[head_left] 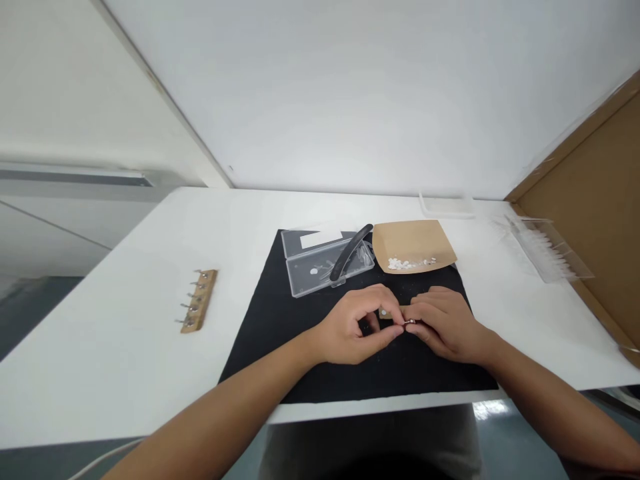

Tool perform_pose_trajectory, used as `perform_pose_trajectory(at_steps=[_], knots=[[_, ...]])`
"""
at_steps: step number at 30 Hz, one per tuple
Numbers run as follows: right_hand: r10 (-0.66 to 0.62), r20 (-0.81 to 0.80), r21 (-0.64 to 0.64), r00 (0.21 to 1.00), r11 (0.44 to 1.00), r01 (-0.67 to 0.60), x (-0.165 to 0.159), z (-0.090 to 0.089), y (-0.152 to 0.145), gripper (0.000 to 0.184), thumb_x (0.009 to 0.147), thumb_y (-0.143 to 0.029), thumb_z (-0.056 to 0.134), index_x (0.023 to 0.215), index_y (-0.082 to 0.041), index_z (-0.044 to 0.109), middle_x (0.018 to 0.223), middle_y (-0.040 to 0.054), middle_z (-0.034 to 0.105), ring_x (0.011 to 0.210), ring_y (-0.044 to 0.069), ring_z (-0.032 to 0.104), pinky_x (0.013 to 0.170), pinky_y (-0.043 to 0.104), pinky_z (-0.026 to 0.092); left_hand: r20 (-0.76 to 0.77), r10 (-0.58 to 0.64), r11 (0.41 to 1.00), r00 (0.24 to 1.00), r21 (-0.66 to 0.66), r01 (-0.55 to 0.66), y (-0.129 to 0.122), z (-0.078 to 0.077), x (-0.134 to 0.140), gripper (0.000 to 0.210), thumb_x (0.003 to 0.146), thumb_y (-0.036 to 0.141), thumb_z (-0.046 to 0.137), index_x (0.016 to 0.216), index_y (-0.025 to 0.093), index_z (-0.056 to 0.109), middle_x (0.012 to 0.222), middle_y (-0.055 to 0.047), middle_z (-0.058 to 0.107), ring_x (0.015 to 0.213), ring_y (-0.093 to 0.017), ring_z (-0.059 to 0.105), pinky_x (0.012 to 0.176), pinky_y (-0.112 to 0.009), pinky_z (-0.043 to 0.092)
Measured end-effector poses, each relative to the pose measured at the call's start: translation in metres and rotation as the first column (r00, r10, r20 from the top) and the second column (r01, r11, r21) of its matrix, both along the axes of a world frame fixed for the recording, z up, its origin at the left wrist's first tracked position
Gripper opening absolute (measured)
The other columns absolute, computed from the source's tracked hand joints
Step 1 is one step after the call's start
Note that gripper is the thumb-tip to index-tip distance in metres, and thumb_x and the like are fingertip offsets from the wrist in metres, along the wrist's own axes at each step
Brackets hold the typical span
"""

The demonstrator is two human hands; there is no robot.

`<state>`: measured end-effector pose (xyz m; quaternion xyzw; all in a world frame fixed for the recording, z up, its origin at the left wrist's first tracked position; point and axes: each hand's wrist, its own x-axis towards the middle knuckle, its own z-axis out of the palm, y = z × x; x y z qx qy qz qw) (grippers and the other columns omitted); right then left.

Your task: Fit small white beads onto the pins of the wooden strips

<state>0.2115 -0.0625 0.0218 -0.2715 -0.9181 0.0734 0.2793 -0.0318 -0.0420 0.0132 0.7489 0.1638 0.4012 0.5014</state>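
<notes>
Over the black mat (330, 373), my left hand (357, 323) pinches one end of a small shiny metal piece (410, 321) between thumb and fingertips. My right hand (447, 323) closes on the same piece from the other side, its fingers bent and meeting my left fingertips. What kind of piece it is, I cannot make out. Just behind the fingertips a brown wooden strip (387, 315) with a pale round spot shows in part; the right fingers cover the remainder of it.
Behind my hands lie an open clear plastic case (305, 277), a black curved-handled tool (350, 253) across it, and a brown card tray (413, 237) with small white bits. A wooden strip with several metal pegs (199, 301) is at left. Clear plastic holders (545, 250) stand right.
</notes>
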Motion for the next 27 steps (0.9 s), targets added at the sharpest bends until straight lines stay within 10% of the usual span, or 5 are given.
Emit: perform_pose_trajectory(at_steps=[13,20,27], knots=[[-0.049,-0.077,-0.173,0.996,0.984,0.035,-0.001,0.001,-0.003,0.023,0.113,-0.032,0.042,0.104,-0.021,0.060,0.082,-0.0010,0.068,0.068,0.014,0.055,0.070,0.031,0.035,0.018,0.210,0.954,0.977,0.213,-0.209,0.001,-0.003,0.005,0.013,0.094,0.013,0.071,0.105,0.018,0.075,0.095,-0.010,0.076,0.090,-0.017,0.068,0.050,-0.013,0.054],[-0.068,-0.099,-0.327,0.993,0.944,0.032,-0.002,0.005,-0.007,0.020,0.112,-0.029,0.047,0.102,-0.022,0.062,0.083,-0.0015,0.066,0.070,0.014,0.056,0.071,0.030,0.039,0.102,0.276,0.760,0.956,0.586,-0.282,0.008,0.003,0.002,0.015,0.094,0.013,0.075,0.103,0.025,0.076,0.100,-0.004,0.082,0.087,-0.017,0.076,0.082,-0.033,0.063],[-0.018,-0.141,-0.127,0.990,0.992,0.000,-0.005,0.005,-0.003,0.013,0.109,-0.021,0.051,0.104,-0.020,0.063,0.079,-0.0004,0.060,0.070,0.015,0.049,0.068,0.030,0.037,0.133,0.330,0.675,0.935,0.659,-0.332,0.003,0.009,-0.001,0.021,0.090,0.013,0.083,0.107,0.024,0.076,0.103,-0.003,0.084,0.086,-0.017,0.078,0.082,-0.032,0.064]])
